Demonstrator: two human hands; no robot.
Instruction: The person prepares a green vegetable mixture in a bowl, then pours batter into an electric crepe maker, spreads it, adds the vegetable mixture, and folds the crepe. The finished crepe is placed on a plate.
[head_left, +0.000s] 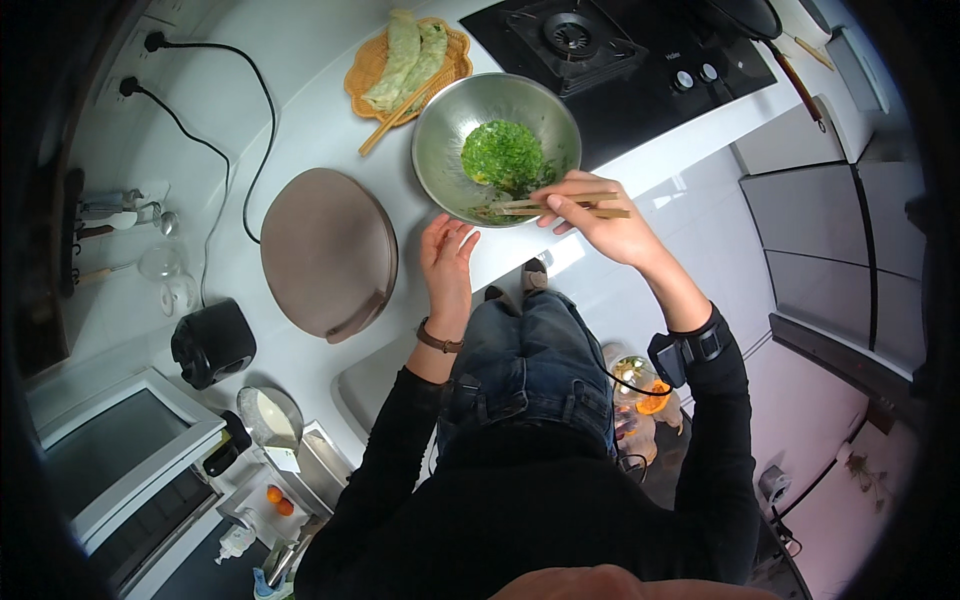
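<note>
A stainless steel mixing bowl (442, 127) stands on the white counter, holding a mound of chopped greens (502, 154) with some yellow bits beneath. My right hand (596, 217) grips a pair of wooden chopsticks (609, 213) over the bowl's near right rim, their tips low inside near loose greens. Beside the near left rim, my left hand (450, 255) has its fingers apart and holds nothing; whether its fingertips touch the bowl cannot be made out. Behind the bowl, a wicker plate (361, 71) carries folded green-flecked flatbreads (401, 60) and another pair of wooden chopsticks (375, 140).
A round brown electric griddle (322, 247) sits left of my left hand, with a black cord (272, 127) running to the wall. The gas hob (622, 105) adjoins the bowl's right side. A frying pan (750, 15) is at far right. Behind my left arm lies a sink (360, 390).
</note>
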